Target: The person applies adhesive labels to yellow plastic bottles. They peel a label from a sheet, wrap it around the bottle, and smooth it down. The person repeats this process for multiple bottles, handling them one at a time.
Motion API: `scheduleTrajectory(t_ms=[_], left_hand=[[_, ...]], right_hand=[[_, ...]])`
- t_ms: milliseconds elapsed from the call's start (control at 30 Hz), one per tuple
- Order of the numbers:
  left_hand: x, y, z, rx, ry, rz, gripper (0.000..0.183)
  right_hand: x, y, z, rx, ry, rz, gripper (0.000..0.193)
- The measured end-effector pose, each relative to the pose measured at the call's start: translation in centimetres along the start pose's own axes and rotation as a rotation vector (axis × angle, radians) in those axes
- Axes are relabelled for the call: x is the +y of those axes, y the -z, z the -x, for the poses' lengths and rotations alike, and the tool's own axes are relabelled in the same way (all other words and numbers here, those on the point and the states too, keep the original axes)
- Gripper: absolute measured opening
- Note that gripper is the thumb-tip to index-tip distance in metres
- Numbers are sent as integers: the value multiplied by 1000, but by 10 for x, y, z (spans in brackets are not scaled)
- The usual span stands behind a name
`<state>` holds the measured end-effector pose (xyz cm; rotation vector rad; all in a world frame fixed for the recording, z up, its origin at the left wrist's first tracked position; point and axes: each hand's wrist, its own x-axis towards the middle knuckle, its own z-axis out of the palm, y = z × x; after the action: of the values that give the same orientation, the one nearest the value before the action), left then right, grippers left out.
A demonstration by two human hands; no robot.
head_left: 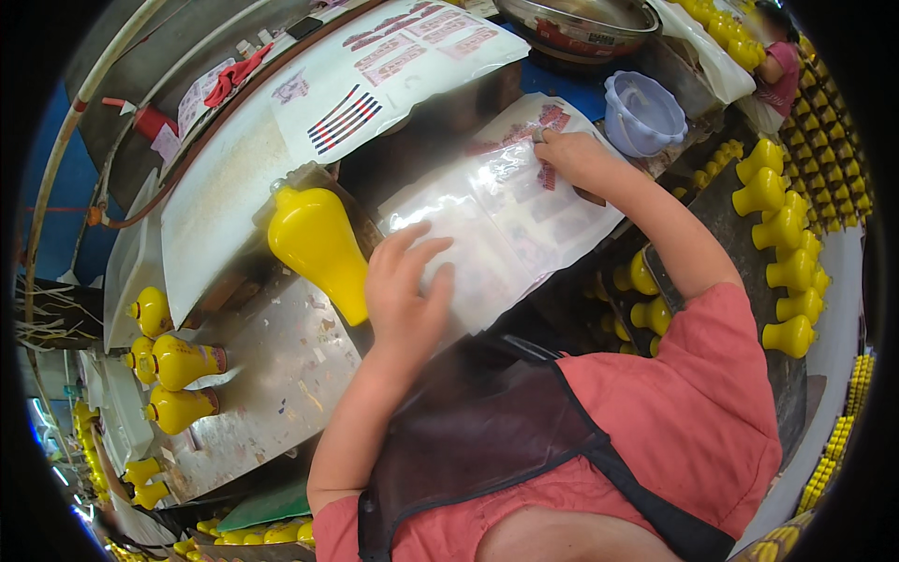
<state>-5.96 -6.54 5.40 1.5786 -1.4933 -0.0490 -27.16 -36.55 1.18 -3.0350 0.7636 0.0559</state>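
Observation:
My right hand (582,161) is closed, its fingertips pinched together at a red printed decal (551,120) on a stack of glossy, translucent sheets (510,220). A small brown edge shows under that palm; I cannot make out what it is. My left hand (405,286) is slightly blurred, with fingers spread over the near left corner of the sheets and nothing seen in it. Just left of it, a glossy yellow vase (318,245) lies tilted, its broad end away from me and its narrow end toward me, against a holder (304,176).
A white board (234,201) with printed decals and striped strips lies beyond the vase. A lavender basin (644,112) and a metal bowl (581,28) stand at far right. Several yellow vases (183,361) stand left, more (782,225) right. Another person (777,70) is at upper right.

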Motion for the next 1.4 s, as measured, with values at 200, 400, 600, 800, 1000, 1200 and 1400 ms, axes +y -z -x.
scheduleTrajectory(t_ms=[200, 400, 600, 800, 1000, 1200, 1400], left_hand=[[-2, -1, -7, -29, 6, 19, 25], [-1, -12, -14, -67, -2, 74, 24], [3, -18, -17, -91, -7, 80, 25], [1, -20, -18, -132, 87, 176, 23], [1, -21, -20, -211, 344, 343, 32], [-6, -13, -8, -263, 441, 366, 39], [-20, -10, 1, -259, 554, 516, 35]], right_hand=[[13, 4, 9, -41, -7, -38, 13], [14, -2, 26, 27, 9, -68, 10], [15, 2, 34, 31, -36, 73, 9], [-7, 26, 31, 74, -120, -199, 10], [-49, 51, 20, 235, 20, -588, 8], [-24, 56, 10, 242, -121, -494, 28], [8, 23, 25, 139, -215, -129, 44]])
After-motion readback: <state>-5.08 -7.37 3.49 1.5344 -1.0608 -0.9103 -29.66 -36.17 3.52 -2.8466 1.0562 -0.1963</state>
